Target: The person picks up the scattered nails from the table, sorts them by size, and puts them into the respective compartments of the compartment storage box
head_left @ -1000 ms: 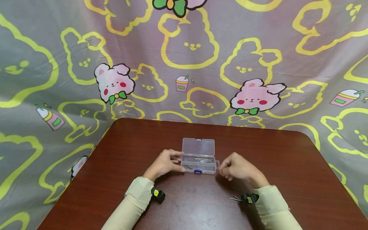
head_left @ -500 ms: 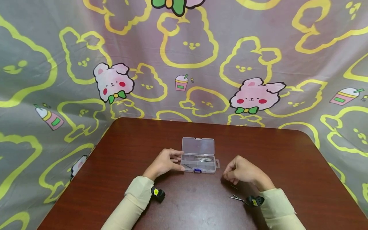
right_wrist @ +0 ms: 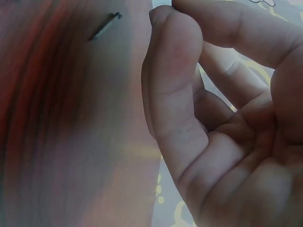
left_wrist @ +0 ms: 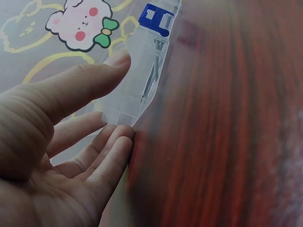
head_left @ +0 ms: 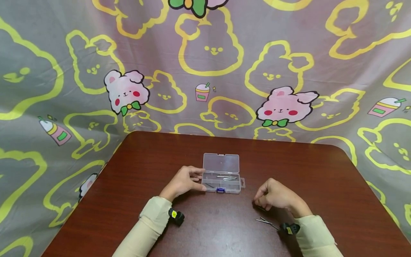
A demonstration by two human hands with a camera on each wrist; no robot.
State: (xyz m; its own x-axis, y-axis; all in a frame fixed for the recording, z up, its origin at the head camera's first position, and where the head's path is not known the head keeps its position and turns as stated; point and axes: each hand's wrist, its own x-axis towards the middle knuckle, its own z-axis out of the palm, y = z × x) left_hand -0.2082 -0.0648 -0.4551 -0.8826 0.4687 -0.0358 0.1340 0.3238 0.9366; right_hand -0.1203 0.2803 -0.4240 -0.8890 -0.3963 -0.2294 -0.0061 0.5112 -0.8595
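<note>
My left hand (head_left: 184, 182) holds the left end of a clear plastic box (head_left: 220, 191), thumb at its front corner and fingers toward the back. The box's lid (head_left: 221, 163) stands raised behind it. Several silver nails (head_left: 228, 177) lie in the rear compartment. Dark thin nails (left_wrist: 150, 82) show through the front wall in the left wrist view. To the right of the box, my right hand (head_left: 277, 195) hovers low over the table, fingers bent and nothing seen between them. Close to its fingertips lies a nail (right_wrist: 106, 26).
More loose nails (head_left: 267, 222) lie crossed on the brown wooden table (head_left: 154, 153), beside the right wrist's camera. A clear hanging tab (head_left: 242, 182) sticks out from the box's right side. A blue latch (head_left: 220, 190) sits at its front. Patterned cloth (head_left: 221, 43) surrounds the table.
My right hand has moved away from the box's right side, rightward and nearer to me, over a loose nail. The left hand and the box have stayed in place.
</note>
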